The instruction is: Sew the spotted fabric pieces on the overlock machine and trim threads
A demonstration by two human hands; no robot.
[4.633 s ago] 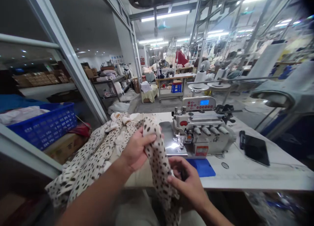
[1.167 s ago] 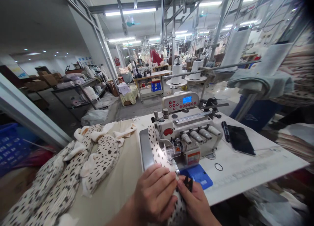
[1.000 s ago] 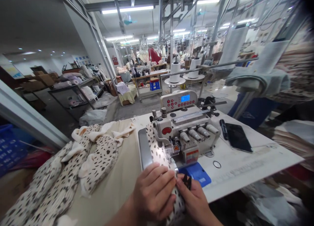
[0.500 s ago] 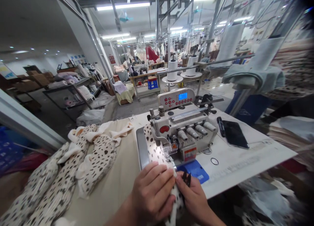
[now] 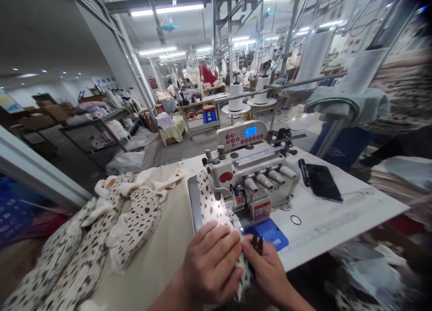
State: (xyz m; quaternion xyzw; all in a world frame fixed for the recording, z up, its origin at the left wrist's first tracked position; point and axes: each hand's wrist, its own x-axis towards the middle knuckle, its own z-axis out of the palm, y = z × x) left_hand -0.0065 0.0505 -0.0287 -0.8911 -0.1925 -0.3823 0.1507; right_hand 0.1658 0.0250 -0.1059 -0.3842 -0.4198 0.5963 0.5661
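A strip of cream fabric with black spots (image 5: 209, 203) runs under the presser area of a white overlock sewing machine (image 5: 232, 167), lit by its lamp. My left hand (image 5: 212, 261) lies over the near part of this fabric, fingers together and curled, gripping it. My right hand (image 5: 266, 266) pinches the fabric's right edge between thumb and finger, close in front of the machine. Black thread snips (image 5: 257, 244) are tucked in the same right hand, their tips pointing up. The fabric's lower end hangs between my hands, partly hidden by them.
More spotted garment pieces (image 5: 135, 216) lie heaped on the left of the table. A blue plate (image 5: 270, 233) sits at the machine's front. To the right are a dark phone or tablet (image 5: 324, 182), a pen (image 5: 303, 172) and a black ring (image 5: 296, 219). Thread cones (image 5: 235, 97) stand behind.
Below my hands, the fabric has shifted: a pale hanging strip is replaced by a spotted part. Both hands keep nearly the same place and hold. The view has moved slightly.
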